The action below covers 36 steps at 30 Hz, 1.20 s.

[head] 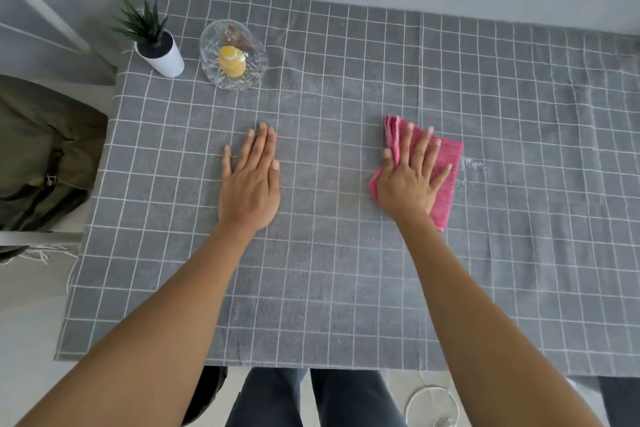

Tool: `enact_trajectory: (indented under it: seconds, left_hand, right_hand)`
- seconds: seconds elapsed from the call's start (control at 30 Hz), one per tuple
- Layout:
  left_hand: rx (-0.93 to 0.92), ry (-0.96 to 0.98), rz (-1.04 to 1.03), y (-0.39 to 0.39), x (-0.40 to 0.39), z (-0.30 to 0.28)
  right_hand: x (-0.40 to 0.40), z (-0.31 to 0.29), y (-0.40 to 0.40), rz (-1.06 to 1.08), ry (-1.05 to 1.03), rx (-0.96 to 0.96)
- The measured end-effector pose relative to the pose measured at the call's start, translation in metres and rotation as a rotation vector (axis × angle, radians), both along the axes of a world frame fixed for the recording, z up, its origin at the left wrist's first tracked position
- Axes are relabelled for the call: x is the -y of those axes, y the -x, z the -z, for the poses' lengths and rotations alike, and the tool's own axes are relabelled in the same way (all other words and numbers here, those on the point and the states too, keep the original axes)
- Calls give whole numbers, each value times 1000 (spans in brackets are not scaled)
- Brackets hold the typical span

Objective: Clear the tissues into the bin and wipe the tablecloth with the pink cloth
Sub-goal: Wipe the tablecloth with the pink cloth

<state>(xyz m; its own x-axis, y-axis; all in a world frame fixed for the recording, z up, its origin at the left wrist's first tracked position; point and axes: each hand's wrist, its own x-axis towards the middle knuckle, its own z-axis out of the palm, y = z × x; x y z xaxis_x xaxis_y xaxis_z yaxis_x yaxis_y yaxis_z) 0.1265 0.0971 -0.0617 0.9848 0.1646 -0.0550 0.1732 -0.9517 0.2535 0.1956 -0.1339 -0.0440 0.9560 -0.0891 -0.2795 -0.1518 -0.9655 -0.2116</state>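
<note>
A grey tablecloth (346, 288) with a white grid covers the table. My right hand (410, 173) lies flat with spread fingers on the folded pink cloth (446, 170), pressing it onto the tablecloth right of centre. My left hand (251, 180) rests flat on the bare tablecloth, palm down, holding nothing. A pale whitish smear (472, 165) shows on the tablecloth just right of the pink cloth. I see no tissues and no bin.
A small potted plant (157, 45) in a white pot stands at the far left corner. Beside it a clear glass dish (233, 55) holds a yellow cupcake. A dark olive bag (38, 156) sits left of the table. A wire object (433, 406) lies on the floor.
</note>
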Motion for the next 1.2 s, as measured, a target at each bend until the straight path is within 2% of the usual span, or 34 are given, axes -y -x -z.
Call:
enact_trajectory:
  seconds: [0.17,0.33,0.4,0.53,0.63,0.8,0.97,1.1,1.2]
  left_hand:
    - [5,2,-2,0,1,1]
    - [11,-3,-7,0,1,0]
    - [11,-4,-1,-1,1,-1]
    - [3,-8,-8,-1,1,-1]
    - [4,-10,-14,-1,1,0]
    - [-1,-2,-8,0,2,-1]
    - [2,-6,-12,-1,1,0]
    - [1,-2,-12,0,1,-1]
    - [4,-8,-13,-1,1,1]
  right_hand:
    - [-20,1,8,48,-8,26]
    - [-92,-2,46,-284,-59,32]
    - [-94,1,48,-340,-68,31]
    - [-57,5,26,-167,-15,43]
    - [-62,2,25,-53,-34,38]
    - [-75,2,35,-238,-47,52]
    - [-67,2,24,-86,-44,43]
    - [-79,2,33,-239,-38,51]
    - [-64,4,23,-159,-47,47]
